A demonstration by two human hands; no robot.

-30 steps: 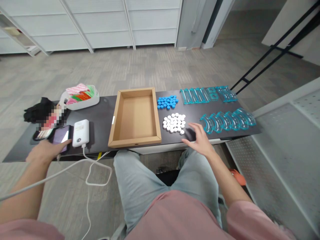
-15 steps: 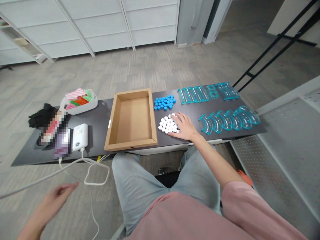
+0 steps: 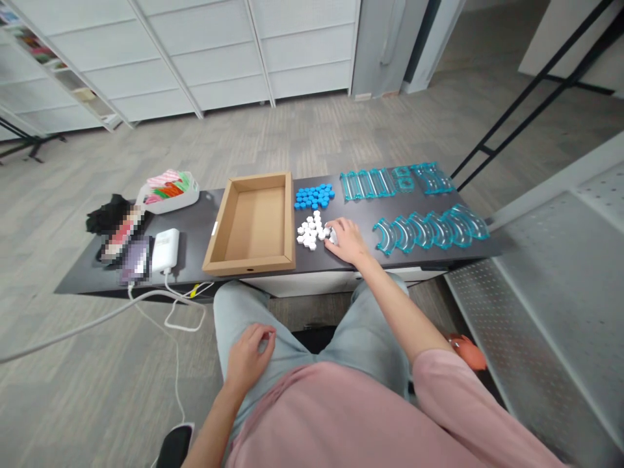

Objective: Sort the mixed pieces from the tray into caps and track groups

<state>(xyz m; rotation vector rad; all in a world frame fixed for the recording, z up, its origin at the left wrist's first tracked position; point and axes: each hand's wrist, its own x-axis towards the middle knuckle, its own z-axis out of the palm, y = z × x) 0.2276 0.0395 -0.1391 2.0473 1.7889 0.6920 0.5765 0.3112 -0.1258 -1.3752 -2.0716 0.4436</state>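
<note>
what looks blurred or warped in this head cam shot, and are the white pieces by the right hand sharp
Head view: wide-angle warp, so the straight lines of the cabinet fronts splay outward toward the corners. Two patches left of the white power bank are pixelated. The light is soft and even, with faint shadows and no glare. The white hexagonal pieces beside the right hand read sharp.

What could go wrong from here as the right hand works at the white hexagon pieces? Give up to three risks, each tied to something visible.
The right hand rests on the loose white hexagon pieces; a sweep could scatter some into the blue hexagon pieces just behind, mixing colours.
The pile lies near the front edge of the table; pieces might slide off.
The white cable hangs looped beside the left knee; a leg could snag it.
</note>
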